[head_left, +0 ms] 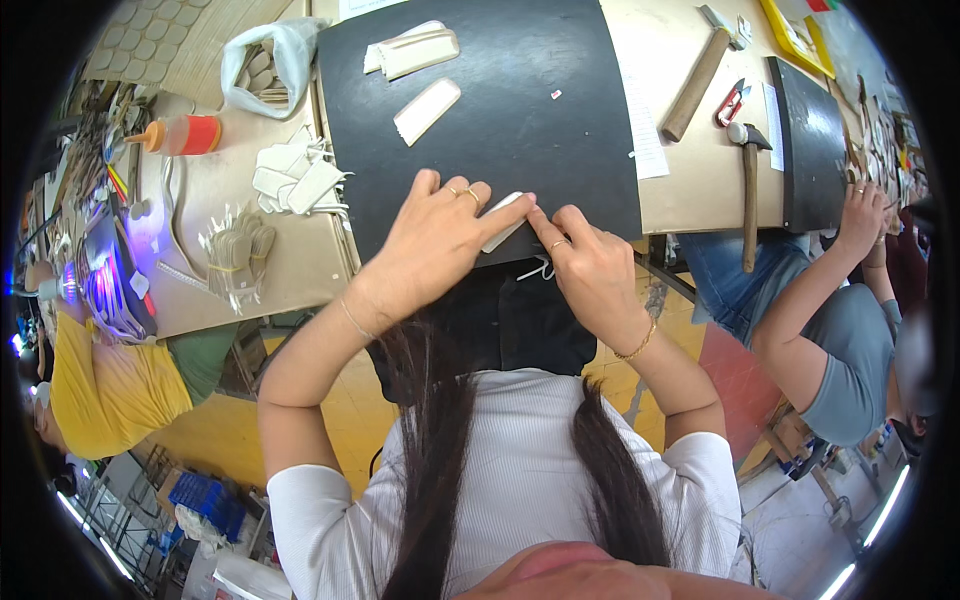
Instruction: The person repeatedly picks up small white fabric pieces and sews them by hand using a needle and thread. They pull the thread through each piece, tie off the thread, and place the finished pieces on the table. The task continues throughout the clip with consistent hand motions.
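Observation:
My left hand (440,235) rests on the black work mat (520,110), its index finger stretched along a flat white strip (503,221) with a rounded end. At the strip's far end the index fingertips of both hands meet. My right hand (594,268) is closed, its other fingers curled in, pressing at that tip. The strip's near end lies by the mat's front edge, partly hidden by my left hand. A thin white cord (541,270) hangs below my right fingers. Farther up the mat lie a single white strip (428,110) and a small stack of strips (415,50).
Left of the mat are a pile of white pieces (300,175), banded beige pieces (238,258), an orange-tipped bottle (185,135) and a plastic bag of pieces (268,68). On the right lie two hammers (697,85) and red snips (733,102). Another person's hands (862,215) work there.

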`<state>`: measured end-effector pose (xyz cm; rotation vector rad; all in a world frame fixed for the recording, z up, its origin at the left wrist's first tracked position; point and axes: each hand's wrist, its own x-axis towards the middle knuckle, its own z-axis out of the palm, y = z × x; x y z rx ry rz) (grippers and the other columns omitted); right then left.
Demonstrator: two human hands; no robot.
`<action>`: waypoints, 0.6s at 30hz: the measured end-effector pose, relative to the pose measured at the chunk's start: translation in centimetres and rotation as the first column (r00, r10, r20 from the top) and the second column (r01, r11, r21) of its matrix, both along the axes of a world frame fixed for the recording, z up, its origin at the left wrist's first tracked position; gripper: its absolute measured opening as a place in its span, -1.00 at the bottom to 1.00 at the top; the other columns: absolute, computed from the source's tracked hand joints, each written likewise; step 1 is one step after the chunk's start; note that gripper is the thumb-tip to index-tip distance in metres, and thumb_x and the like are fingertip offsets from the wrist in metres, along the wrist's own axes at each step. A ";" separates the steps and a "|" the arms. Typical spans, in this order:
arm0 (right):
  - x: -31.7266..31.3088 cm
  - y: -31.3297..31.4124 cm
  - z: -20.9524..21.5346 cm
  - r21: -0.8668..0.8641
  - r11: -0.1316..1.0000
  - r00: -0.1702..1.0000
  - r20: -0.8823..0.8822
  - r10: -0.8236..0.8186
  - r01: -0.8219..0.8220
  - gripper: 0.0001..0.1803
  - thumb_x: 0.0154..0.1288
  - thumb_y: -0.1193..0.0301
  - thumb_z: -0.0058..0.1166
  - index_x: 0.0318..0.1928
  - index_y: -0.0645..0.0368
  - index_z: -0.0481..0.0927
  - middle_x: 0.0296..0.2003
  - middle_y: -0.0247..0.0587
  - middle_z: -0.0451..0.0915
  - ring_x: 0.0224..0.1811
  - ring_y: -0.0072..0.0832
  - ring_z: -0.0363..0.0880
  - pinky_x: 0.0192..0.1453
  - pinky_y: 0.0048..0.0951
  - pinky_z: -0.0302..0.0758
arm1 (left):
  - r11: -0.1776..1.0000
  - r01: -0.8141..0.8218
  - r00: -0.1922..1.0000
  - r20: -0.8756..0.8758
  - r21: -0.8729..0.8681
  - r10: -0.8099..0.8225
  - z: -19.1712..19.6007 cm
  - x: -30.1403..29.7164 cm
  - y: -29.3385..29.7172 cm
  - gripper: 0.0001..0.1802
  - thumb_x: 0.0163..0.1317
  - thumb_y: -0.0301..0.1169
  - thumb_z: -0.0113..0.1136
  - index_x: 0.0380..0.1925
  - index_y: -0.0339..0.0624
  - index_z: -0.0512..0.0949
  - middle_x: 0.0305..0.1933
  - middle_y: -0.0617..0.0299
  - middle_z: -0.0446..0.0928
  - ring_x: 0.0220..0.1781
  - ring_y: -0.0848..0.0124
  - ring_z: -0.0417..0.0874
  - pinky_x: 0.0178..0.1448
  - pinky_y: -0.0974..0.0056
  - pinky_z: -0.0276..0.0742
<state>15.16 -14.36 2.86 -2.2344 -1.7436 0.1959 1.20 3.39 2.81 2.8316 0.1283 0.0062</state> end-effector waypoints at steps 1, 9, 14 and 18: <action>0.2 0.2 0.2 -0.009 1.000 1.000 0.021 0.016 -0.016 -0.45 0.21 0.60 0.19 0.23 -0.01 0.72 -0.32 -0.27 0.47 -0.49 -0.38 0.59 -0.36 -0.37 0.59 | 0.999 0.037 0.999 0.012 0.001 -0.037 -0.1 0.1 0.8 -0.53 0.28 -0.43 0.17 0.21 0.08 0.63 -0.20 0.29 0.58 -0.08 0.34 0.60 0.07 0.13 0.31; 2.5 4.9 -0.2 0.037 0.996 0.939 -0.338 -0.064 0.081 -0.64 0.38 0.39 0.28 0.16 0.08 0.74 -0.30 -0.18 0.60 -0.42 -0.29 0.64 -0.29 -0.33 0.56 | 0.984 -0.173 0.943 0.295 0.034 0.155 -2.0 -1.5 0.9 -0.58 0.15 -0.16 0.51 -0.02 -0.03 0.70 -0.27 0.32 0.49 -0.19 0.33 0.53 -0.01 0.14 0.33; 1.9 5.0 0.2 -0.063 0.983 0.823 -0.539 -0.179 0.172 -0.73 0.38 0.32 0.30 0.00 0.18 0.80 -0.30 -0.12 0.68 -0.33 -0.11 0.71 -0.20 -0.20 0.60 | 0.956 -0.292 0.881 0.384 -0.016 0.275 -3.4 -2.0 -0.7 -0.59 0.16 -0.14 0.49 -0.04 -0.04 0.71 -0.24 0.33 0.48 -0.14 0.34 0.51 0.00 0.13 0.31; 0.8 4.0 0.2 -0.008 0.987 0.858 -0.493 -0.141 0.158 -0.72 0.33 0.42 0.32 0.03 0.17 0.78 -0.32 -0.14 0.64 -0.37 -0.19 0.69 -0.24 -0.25 0.60 | 0.944 -0.322 0.867 0.379 -0.066 0.323 -3.6 -2.0 -0.8 -0.55 0.09 -0.18 0.56 0.00 0.02 0.73 -0.20 0.34 0.52 -0.11 0.32 0.52 0.02 0.15 0.31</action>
